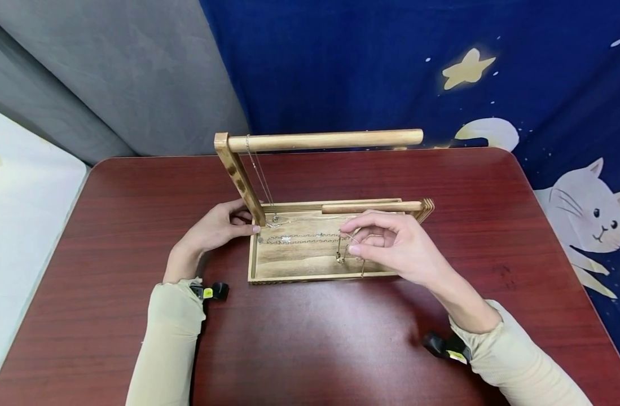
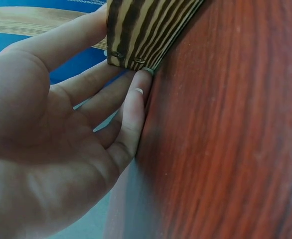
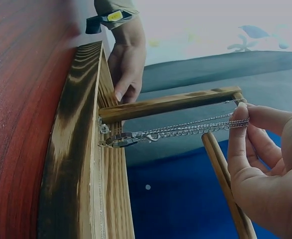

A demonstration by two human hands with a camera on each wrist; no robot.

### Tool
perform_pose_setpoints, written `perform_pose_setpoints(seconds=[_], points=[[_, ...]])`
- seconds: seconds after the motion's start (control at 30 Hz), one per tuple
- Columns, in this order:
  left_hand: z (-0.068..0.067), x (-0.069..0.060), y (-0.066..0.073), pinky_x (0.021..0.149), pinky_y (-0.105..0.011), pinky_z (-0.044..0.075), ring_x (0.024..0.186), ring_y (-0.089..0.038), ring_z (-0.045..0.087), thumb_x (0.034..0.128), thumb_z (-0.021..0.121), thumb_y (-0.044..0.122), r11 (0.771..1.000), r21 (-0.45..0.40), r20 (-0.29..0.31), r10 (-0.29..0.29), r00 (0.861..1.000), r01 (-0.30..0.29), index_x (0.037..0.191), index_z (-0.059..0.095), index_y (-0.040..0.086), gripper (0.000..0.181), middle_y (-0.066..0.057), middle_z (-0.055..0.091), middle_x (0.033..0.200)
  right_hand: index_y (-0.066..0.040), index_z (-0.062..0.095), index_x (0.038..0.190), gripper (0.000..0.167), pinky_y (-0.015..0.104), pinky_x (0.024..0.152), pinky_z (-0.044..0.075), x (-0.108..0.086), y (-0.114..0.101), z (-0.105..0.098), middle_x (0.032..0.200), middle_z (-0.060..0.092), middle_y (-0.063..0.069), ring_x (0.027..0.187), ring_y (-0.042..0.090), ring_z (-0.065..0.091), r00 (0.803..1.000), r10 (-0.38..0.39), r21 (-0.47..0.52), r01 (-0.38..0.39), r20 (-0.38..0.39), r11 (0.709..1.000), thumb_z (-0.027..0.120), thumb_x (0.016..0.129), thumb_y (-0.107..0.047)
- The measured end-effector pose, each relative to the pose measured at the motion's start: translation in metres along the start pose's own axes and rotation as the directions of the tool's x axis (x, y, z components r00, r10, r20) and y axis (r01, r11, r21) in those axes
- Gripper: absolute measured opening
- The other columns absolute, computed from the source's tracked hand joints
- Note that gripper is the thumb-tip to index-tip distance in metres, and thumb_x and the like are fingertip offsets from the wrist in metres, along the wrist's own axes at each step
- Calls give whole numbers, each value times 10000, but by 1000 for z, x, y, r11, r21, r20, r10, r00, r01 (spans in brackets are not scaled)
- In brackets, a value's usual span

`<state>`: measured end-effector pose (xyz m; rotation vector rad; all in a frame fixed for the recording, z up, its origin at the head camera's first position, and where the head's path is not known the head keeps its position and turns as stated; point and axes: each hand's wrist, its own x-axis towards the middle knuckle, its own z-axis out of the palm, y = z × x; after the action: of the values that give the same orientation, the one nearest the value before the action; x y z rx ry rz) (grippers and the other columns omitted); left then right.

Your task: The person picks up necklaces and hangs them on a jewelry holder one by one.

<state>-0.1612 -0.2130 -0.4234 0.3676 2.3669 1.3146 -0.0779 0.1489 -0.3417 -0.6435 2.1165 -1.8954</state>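
Note:
A wooden jewelry stand [image 1: 310, 278] with a shallow tray base sits on the table. My left hand [image 1: 215, 228] holds its left end, the thumb on the tray's edge; in the left wrist view, fingers reach round the striped wooden end [image 2: 143, 30]. Above the tray's right part, my right hand [image 1: 408, 245] pinches a chain necklace between thumb and forefinger. In the right wrist view this necklace [image 3: 186, 131] hangs in several strands, with a clasp and dark faceted piece at the tray. Another necklace [image 1: 294, 241] lies lengthwise in the tray.
A thin necklace [image 1: 260, 175] hangs from the left of the stand's upper bar [image 1: 330, 140]. The upright post [image 1: 241, 183] rises beside my left hand. A lower bar [image 1: 370, 207] runs behind my right hand. Curtains [image 1: 340, 67] stand behind the table [image 1: 310, 338].

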Motion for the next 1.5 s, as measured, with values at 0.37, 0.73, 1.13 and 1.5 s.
perform_pose_setpoints(seconds=[0.37,0.73,1.13,1.5], points=[[0,0,1,795,-215,481,964,-252,625,902,748,143,1000,22,1,-6,1000,6,1331,565,1,487,-175,639,1119,-12,706,1134,297,243,681,546,-6,-5,-5,1058,699,123,855,212,674,999,6,-25,-7,-33,1000,745,847,55],[0,0,3,802,-215,479,977,-257,622,896,754,137,1000,16,3,-2,1000,2,1328,568,2,488,-176,637,1117,10,718,1090,262,237,703,549,-12,-8,-15,1024,706,119,839,192,664,992,19,-63,-28,-126,998,756,835,58],[-1,-1,3,806,-209,477,981,-257,620,900,752,144,1000,24,-3,-11,1000,11,1346,555,3,508,-177,637,1127,47,705,1093,260,219,707,546,-20,-12,-30,1032,726,97,865,170,690,982,25,-39,-33,-190,999,731,839,94],[-1,-1,1,797,-219,482,977,-258,620,896,755,137,999,35,-8,-21,1000,22,1360,541,1,529,-179,633,1130,92,681,1079,238,230,766,553,-29,-18,-44,1042,703,156,883,189,691,976,-21,24,27,-215,999,700,846,133]])
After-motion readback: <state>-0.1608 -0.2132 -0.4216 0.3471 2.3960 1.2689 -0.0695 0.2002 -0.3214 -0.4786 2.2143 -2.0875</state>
